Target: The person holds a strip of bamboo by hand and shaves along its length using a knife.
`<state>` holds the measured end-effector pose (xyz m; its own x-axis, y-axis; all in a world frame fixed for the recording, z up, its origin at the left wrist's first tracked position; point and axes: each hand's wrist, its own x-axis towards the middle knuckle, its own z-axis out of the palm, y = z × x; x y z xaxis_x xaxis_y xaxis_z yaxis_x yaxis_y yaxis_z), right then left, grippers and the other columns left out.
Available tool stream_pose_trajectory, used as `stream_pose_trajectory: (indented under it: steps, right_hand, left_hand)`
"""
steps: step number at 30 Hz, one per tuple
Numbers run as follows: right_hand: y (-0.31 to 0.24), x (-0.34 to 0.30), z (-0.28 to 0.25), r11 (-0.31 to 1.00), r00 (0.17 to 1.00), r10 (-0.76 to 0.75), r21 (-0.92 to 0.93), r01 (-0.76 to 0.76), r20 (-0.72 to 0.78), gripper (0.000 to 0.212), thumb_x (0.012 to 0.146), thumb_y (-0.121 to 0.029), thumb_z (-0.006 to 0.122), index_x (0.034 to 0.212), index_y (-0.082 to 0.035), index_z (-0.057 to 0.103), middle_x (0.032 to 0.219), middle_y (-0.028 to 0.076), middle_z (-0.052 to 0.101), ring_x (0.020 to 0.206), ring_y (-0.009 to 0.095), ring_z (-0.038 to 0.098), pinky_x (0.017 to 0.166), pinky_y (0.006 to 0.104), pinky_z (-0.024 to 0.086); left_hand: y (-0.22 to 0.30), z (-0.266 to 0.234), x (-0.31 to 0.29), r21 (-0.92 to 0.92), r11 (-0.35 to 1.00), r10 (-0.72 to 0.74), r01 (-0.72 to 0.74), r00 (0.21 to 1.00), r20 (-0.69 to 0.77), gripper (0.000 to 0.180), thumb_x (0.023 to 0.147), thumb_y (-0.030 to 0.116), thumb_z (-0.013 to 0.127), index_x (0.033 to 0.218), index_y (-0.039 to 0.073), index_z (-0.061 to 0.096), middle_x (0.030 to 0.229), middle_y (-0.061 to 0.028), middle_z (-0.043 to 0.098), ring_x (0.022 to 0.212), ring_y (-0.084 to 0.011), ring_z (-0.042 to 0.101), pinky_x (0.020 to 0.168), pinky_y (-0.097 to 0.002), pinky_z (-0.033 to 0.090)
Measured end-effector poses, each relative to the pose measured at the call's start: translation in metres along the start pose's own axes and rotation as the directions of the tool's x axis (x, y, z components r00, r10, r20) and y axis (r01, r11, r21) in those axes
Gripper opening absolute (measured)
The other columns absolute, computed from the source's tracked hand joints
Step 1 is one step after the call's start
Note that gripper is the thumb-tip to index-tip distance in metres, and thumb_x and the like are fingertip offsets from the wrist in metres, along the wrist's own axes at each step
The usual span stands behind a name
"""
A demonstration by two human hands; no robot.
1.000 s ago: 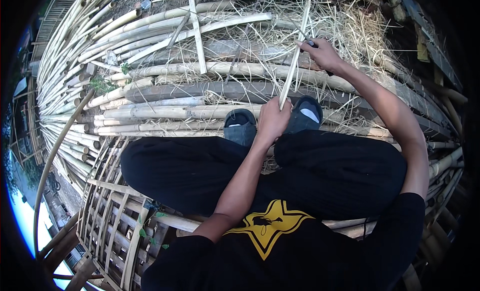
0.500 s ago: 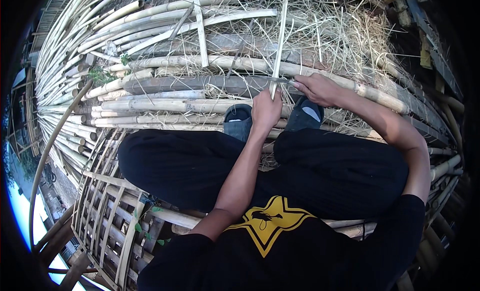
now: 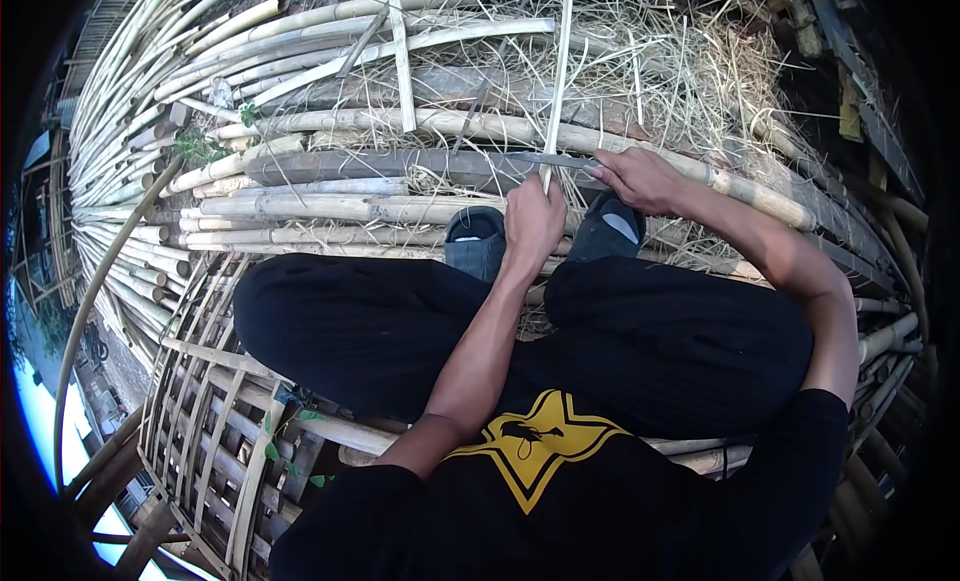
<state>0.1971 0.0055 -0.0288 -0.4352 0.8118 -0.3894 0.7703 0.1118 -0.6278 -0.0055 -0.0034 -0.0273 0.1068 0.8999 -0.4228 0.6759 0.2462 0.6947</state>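
Note:
My left hand is closed around the near end of a long pale bamboo strip, which points away from me over the straw. In my right hand is the handle of a knife; its handle is mostly hidden by the fingers. The thin grey blade points left and lies across the strip just beyond my left fist. Below the hands are my two feet in dark sandals, set on bamboo poles.
Bamboo poles run crosswise under and ahead of me, with a dark wooden beam among them. Straw-like shavings cover the far right. Two more split strips cross at the far middle. A woven bamboo lattice stands at lower left.
The blade shows more clearly across the strip now. The strip has shifted slightly away from me and a little left at its far end. Both hands stay almost in place.

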Motion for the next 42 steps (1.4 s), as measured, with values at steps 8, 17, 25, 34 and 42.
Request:
stream_pose_trajectory:
  steps: [8,17,25,34,42]
  right_hand:
    - [0.005,0.001,0.002,0.993,0.999,-0.048,-0.11,0.047,-0.004,0.032,0.098,-0.036,0.042,0.093,-0.006,0.051,0.065,0.023,0.055,0.07,0.045,0.055,0.065,0.0536,0.042]
    - [0.025,0.012,-0.008,0.95,0.996,-0.087,-0.301,0.077,-0.019,0.038,0.097,-0.043,0.041,0.092,-0.006,0.051,0.061,0.02,0.056,0.065,0.043,0.057,0.06,0.0526,0.042]
    - [0.013,0.01,-0.03,0.931,0.992,-0.078,-0.363,0.036,-0.102,0.042,0.096,-0.049,0.04,0.093,-0.009,0.052,0.065,0.017,0.059,0.064,0.04,0.059,0.057,0.0501,0.045]
    - [0.154,-0.082,-0.229,0.748,0.409,0.127,-0.183,-0.638,-0.903,0.041,0.101,-0.041,0.031,0.119,-0.013,0.055,0.085,0.019,0.065,0.078,0.042,0.063,0.063,0.0491,0.048]
    - [0.017,0.009,-0.082,0.977,0.729,0.208,0.169,-0.128,-0.652,0.046,0.099,-0.047,0.041,0.093,-0.003,0.053,0.057,0.013,0.051,0.051,0.027,0.05,0.054,0.0412,0.038]
  left_hand:
    - [-0.004,0.004,-0.002,0.054,0.999,0.005,-0.006,1.0,0.016,0.033,0.088,0.021,0.052,0.091,-0.011,0.062,0.077,-0.0329,0.062,0.078,-0.048,0.062,0.072,-0.0517,0.05]
    - [0.0,0.002,0.0,0.032,0.999,0.03,-0.03,1.0,0.003,0.032,0.087,0.019,0.053,0.09,-0.011,0.063,0.077,-0.0333,0.061,0.077,-0.0485,0.062,0.073,-0.0519,0.049]
    - [0.006,-0.002,0.0,0.008,0.998,0.065,-0.064,0.998,-0.014,0.032,0.087,0.02,0.054,0.09,-0.011,0.062,0.079,-0.0332,0.061,0.081,-0.0482,0.061,0.075,-0.0528,0.047]
    - [0.016,-0.007,-0.03,-0.172,0.982,0.082,-0.073,0.996,0.047,0.026,0.089,0.016,0.05,0.082,-0.009,0.056,0.063,-0.0279,0.059,0.061,-0.044,0.062,0.058,-0.0484,0.048]
    - [0.01,-0.01,-0.01,-0.128,0.989,0.065,-0.074,0.995,-0.077,0.034,0.09,0.026,0.057,0.079,-0.006,0.059,0.06,-0.0244,0.058,0.06,-0.0418,0.061,0.057,-0.0468,0.044]
